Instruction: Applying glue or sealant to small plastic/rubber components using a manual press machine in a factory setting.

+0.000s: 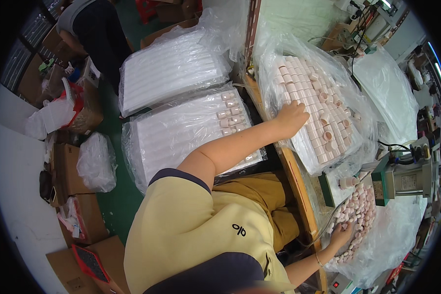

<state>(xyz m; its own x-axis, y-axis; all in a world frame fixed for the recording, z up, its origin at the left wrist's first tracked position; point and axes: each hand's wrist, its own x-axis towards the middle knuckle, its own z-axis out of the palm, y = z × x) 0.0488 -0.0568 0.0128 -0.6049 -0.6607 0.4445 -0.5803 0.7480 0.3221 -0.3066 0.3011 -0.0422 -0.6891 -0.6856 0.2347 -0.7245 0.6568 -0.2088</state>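
Observation:
My left hand (293, 119) reaches to the near edge of a batch of pale pink cylindrical caps (299, 88), lined up in rows on a plastic-covered tray. Its fingers are bent and pressed together at a cap; how much of it they hold is hidden. Several caps lie loose on top of the rows. My right hand (342, 234) is in a heap of small pale pink pieces (362, 206), fingers curled among them; what they pinch is too small to make out. Between the hands, one pale pink cap (348, 183) sits on a green-and-white fixture (328, 188).
A grey-green bench machine (406, 181) stands right of the fixture. Clear plastic sheeting (397, 235) lies under the heap. On my left are a plastic-wrapped white tray (176, 132) with several caps and another wrapped stack (171, 68). Another person (95, 34) bends near cardboard boxes (81, 166).

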